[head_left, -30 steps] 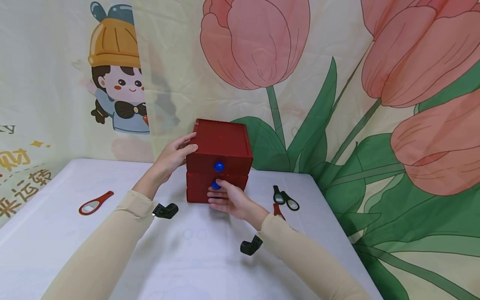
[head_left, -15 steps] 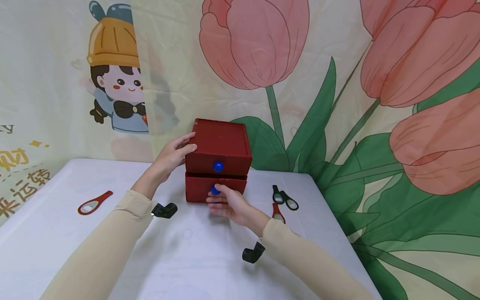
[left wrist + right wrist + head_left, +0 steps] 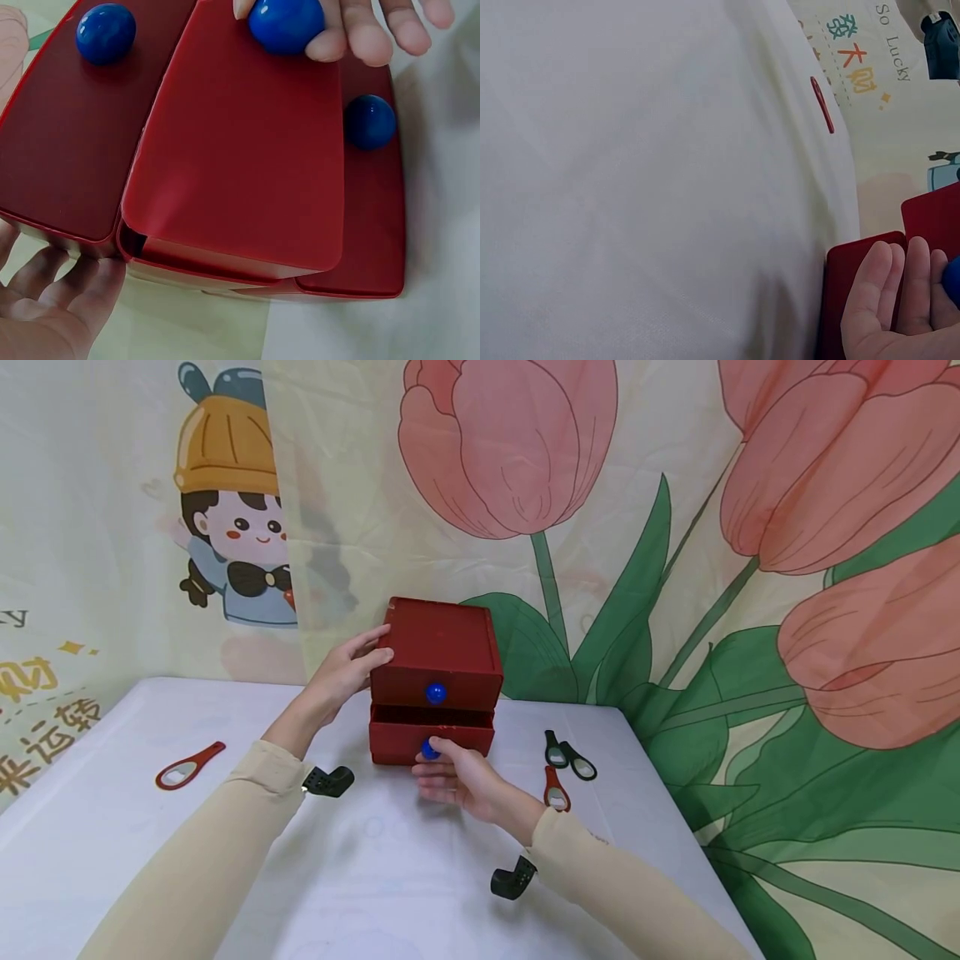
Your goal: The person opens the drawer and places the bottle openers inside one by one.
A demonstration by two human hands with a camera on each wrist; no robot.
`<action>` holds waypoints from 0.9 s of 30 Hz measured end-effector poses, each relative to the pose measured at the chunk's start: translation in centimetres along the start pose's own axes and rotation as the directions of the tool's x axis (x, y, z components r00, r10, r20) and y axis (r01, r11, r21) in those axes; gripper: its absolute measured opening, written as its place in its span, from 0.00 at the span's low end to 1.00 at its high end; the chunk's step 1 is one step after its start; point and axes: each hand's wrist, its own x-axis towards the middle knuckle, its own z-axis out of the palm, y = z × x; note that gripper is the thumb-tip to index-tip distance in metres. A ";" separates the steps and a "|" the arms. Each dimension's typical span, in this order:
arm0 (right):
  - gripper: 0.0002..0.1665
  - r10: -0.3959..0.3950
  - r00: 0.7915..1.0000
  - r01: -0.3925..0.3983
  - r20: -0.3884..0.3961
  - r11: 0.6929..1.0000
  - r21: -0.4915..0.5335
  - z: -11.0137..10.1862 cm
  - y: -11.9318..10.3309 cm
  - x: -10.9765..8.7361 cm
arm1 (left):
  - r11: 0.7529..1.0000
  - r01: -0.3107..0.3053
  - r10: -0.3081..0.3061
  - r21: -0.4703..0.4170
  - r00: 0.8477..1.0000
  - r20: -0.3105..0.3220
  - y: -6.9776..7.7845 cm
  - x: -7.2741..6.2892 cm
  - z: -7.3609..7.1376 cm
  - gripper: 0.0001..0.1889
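A dark red drawer box (image 3: 442, 635) stands at the back of the white table. In the left wrist view it shows three drawers, each with a blue knob. The middle drawer (image 3: 240, 165) is slid partly out, leaving a dark gap over its front in the head view. My right hand (image 3: 472, 778) pinches the blue knob (image 3: 430, 749) of that drawer between thumb and finger, other fingers extended below. My left hand (image 3: 345, 672) rests against the box's upper left side, fingers fairly straight. The top drawer's knob (image 3: 436, 693) and the bottom one's knob (image 3: 370, 121) are untouched.
A red flat handled piece with a pale oval centre (image 3: 191, 766) lies on the table's left. On the right lie two similar black pieces (image 3: 581, 762) and another red one (image 3: 556, 789), close to my right forearm. A printed cloth (image 3: 360, 468) hangs behind.
The middle drawer has slid out toward me, and the gap above it has widened. My right hand has moved slightly down and nearer with the knob. My left hand stays put.
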 end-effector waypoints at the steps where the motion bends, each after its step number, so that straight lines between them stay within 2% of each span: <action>1: 0.31 0.002 1.000 -0.002 0.004 1.000 -0.001 0.0 0.0 -0.1 | 1.000 -0.001 0.001 0.001 1.000 -0.001 0.0 0.0 0.0 0.35; 9: 0.30 0.010 1.000 -0.010 0.025 1.000 -0.008 -0.1 0.4 -1.0 | 1.000 0.006 -0.006 0.009 1.000 -0.015 -0.1 0.0 0.1 0.35; 27: 0.30 0.019 0.998 -0.019 0.053 1.000 -0.012 0.1 1.3 -3.0 | 1.000 -0.004 0.004 -0.010 1.000 0.003 -0.1 0.0 -0.2 0.35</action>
